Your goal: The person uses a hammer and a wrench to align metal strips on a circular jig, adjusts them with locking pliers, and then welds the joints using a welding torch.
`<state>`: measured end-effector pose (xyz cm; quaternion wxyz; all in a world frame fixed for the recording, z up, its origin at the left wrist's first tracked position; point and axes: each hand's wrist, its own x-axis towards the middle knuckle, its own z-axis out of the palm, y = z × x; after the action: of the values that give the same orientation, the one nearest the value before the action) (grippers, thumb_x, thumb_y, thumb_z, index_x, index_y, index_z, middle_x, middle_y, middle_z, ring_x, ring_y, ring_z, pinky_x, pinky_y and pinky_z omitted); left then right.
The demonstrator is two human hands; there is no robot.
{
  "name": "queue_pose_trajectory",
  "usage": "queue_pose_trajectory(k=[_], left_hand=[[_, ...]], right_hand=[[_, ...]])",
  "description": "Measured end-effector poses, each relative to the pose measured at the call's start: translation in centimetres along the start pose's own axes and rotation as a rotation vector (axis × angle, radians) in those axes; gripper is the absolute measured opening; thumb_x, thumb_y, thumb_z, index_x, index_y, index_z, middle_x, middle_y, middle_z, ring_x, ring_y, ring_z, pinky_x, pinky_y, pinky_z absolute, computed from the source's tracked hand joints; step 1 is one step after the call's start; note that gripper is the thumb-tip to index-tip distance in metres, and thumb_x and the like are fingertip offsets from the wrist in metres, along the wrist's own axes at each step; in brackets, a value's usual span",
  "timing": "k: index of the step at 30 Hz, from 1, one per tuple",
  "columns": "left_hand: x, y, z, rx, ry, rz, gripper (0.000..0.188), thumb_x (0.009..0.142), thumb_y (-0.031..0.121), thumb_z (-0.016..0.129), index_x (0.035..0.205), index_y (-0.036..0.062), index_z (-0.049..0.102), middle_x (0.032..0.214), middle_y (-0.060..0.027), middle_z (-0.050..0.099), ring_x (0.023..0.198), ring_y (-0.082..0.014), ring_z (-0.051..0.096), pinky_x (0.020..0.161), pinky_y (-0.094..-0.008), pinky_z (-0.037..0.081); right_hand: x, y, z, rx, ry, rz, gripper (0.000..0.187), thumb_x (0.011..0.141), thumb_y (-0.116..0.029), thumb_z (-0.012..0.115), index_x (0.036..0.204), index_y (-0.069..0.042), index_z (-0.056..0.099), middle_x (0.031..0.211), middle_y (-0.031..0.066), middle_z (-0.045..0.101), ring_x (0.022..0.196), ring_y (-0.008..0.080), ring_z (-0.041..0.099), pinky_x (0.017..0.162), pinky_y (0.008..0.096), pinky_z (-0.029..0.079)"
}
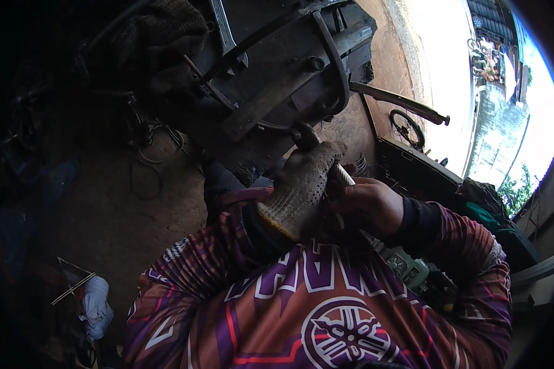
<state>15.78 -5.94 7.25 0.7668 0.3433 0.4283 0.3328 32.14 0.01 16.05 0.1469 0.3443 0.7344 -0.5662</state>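
Observation:
My left hand (308,181), in a grey knit glove with dotted grip and a yellow cuff edge, is closed in front of my chest. A pale knurled metal rod (344,174) shows between it and my bare right hand (372,203). The right fingers are curled in at the rod's lower part, mostly in shadow. Just beyond the glove's far side is a dark metal piece (305,134); whether it joins the rod, I cannot tell. Beyond my hands stands a dark metal workbench (277,61), with a curved metal bar (333,58) across it.
On the bench lies a large open-end wrench (223,31), near a dark rough cloth (166,31). A long bar (406,103) juts out to the right. Thin cables (146,166) lie on the floor at left. A green machine part (409,267) sits by my right side.

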Motion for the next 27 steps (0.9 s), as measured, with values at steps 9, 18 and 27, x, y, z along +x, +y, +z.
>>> queue_pose_trajectory(k=[9, 18, 27], left_hand=[[1.4, -1.8, 2.0, -0.926, 0.085, -0.31, 0.033, 0.098, 0.029, 0.058, 0.122, 0.0053, 0.054, 0.116, -0.0121, 0.06, 0.109, -0.0251, 0.062, 0.095, -0.0414, 0.054], [1.5, -1.4, 2.9, -1.295, 0.105, -0.391, 0.028, 0.101, 0.032, 0.055, 0.114, 0.0076, 0.058, 0.111, -0.0102, 0.061, 0.114, -0.0284, 0.059, 0.099, -0.0541, 0.052], [1.9, -2.9, 3.3, -1.365, 0.126, -0.325, 0.023, 0.1, 0.028, 0.056, 0.107, 0.0055, 0.06, 0.11, -0.0097, 0.062, 0.115, -0.0291, 0.058, 0.101, -0.0565, 0.05]], right_hand=[[-2.4, -5.8, -1.2, 0.184, 0.152, 0.576, 0.057, 0.101, -0.051, 0.048, 0.083, 0.0, 0.067, 0.067, 0.0151, 0.064, 0.064, 0.0296, 0.067, 0.06, 0.0387, 0.05], [-2.8, -6.9, 1.2, -0.12, 0.446, 0.475, 0.04, 0.098, -0.031, 0.057, 0.072, 0.001, 0.059, 0.061, 0.0168, 0.056, 0.057, 0.0377, 0.059, 0.055, 0.045, 0.046], [-2.9, -6.9, 2.9, -0.727, 0.586, 0.239, 0.019, 0.09, -0.021, 0.068, 0.087, -0.004, 0.06, 0.073, 0.0133, 0.06, 0.065, 0.0351, 0.061, 0.06, 0.0439, 0.048]])
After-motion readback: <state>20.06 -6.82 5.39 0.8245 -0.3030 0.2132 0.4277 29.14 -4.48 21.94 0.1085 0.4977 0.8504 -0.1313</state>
